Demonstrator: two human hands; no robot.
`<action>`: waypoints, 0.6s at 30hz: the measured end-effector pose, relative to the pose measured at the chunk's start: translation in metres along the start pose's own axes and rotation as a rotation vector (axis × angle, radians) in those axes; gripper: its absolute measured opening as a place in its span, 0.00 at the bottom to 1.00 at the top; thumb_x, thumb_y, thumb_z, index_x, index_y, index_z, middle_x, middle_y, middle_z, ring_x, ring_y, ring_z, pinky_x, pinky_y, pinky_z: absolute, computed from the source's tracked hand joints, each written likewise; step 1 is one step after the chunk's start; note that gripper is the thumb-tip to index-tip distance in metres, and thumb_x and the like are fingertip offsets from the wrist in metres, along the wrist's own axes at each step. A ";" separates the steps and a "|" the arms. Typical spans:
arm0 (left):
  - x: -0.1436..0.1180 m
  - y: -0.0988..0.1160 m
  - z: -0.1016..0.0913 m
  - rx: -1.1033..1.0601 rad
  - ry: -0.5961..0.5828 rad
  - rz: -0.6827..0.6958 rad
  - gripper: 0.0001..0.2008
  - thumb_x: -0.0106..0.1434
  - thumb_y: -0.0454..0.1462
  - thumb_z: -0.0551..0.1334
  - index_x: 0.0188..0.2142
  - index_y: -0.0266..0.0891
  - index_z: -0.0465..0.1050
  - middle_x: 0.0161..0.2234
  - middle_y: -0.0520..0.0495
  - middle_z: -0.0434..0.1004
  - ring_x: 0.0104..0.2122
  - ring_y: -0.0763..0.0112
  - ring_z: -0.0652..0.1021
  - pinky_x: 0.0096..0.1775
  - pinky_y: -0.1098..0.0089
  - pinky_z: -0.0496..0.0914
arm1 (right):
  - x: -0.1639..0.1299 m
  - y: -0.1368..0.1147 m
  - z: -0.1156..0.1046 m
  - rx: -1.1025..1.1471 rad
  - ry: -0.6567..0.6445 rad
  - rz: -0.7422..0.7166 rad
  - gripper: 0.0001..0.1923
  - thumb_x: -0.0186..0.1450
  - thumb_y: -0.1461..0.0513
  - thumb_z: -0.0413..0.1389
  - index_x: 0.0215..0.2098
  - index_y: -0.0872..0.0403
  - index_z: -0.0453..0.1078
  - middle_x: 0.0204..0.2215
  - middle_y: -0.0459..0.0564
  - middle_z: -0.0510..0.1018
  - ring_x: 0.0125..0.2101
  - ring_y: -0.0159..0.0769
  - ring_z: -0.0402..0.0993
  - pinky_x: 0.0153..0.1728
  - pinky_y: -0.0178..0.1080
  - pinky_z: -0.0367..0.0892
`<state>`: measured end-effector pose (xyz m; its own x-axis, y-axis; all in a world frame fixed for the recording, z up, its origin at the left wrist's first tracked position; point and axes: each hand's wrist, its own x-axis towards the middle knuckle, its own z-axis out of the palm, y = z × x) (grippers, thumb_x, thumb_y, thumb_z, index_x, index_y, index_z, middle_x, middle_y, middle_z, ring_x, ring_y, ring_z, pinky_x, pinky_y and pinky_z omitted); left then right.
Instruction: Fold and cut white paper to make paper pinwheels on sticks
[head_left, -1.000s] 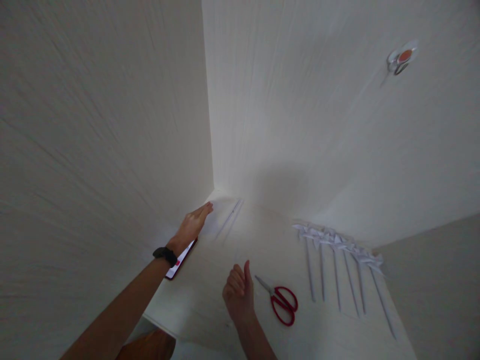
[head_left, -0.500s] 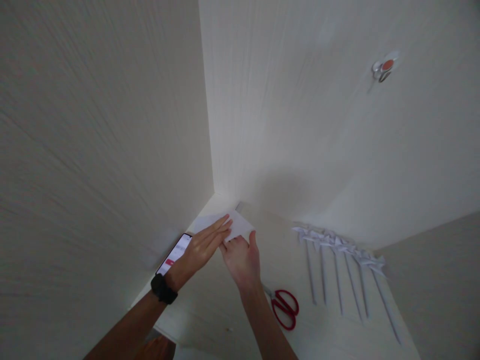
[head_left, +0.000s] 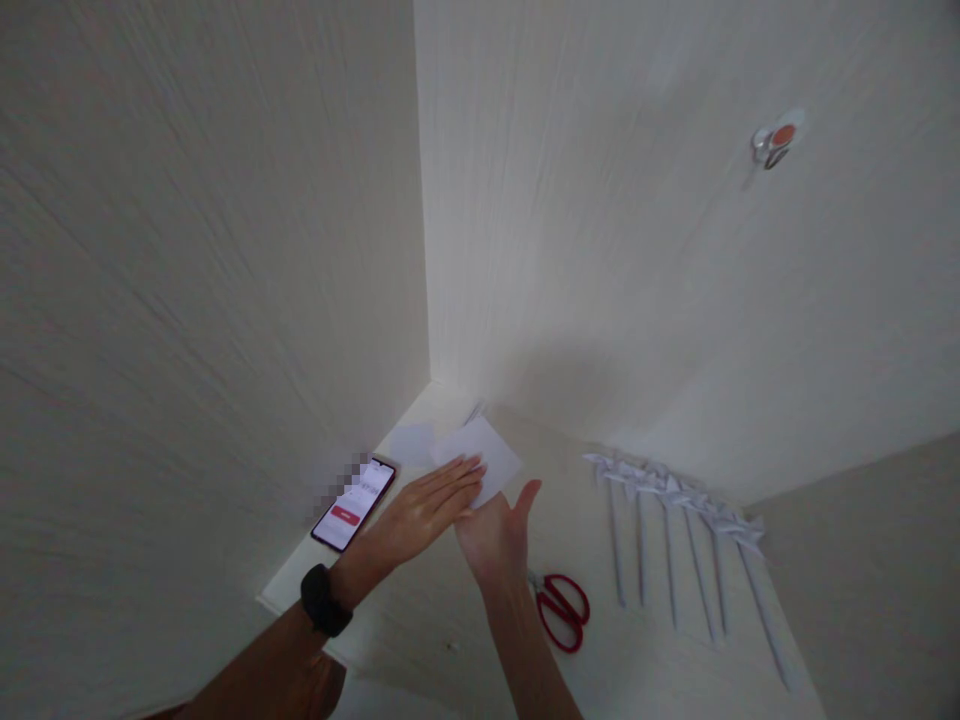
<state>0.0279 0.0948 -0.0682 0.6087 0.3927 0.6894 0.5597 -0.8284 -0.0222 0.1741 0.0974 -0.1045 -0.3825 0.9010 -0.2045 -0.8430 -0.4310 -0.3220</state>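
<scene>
A white paper sheet (head_left: pixel 486 452) is held a little above the white table (head_left: pixel 420 610), near the corner of the walls. My left hand (head_left: pixel 424 510), with a black watch on its wrist, lies flat with its fingers stretched over the sheet's near edge. My right hand (head_left: pixel 495 535) is under that edge with the palm up and the thumb spread, so the sheet is pressed between the two hands. A second white sheet (head_left: pixel 411 443) lies flat on the table just behind my left hand.
A phone (head_left: pixel 354 503) with a lit screen lies by the left wall. Red-handled scissors (head_left: pixel 560 605) lie right of my right wrist. Several folded white paper pieces on long sticks (head_left: pixel 675 510) lie in a row at the right. A hook (head_left: pixel 774 142) is on the wall.
My left hand drew back from the corner with a sheet and my right hand came up to meet it. The sheet is now lifted and pressed between both hands, and the phone is uncovered.
</scene>
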 end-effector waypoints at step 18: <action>-0.020 0.051 0.026 -0.097 0.029 -0.136 0.17 0.70 0.42 0.52 0.46 0.31 0.72 0.46 0.35 0.81 0.53 0.60 0.77 0.54 0.59 0.74 | -0.041 0.020 -0.015 0.147 0.028 0.021 0.13 0.64 0.51 0.56 0.38 0.50 0.74 0.39 0.51 0.81 0.44 0.39 0.76 0.44 0.46 0.73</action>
<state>0.0590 0.0548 -0.1026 0.5134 0.4937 0.7020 0.5780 -0.8035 0.1424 0.1786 0.0515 -0.1161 -0.3914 0.8895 -0.2358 -0.8822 -0.4356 -0.1790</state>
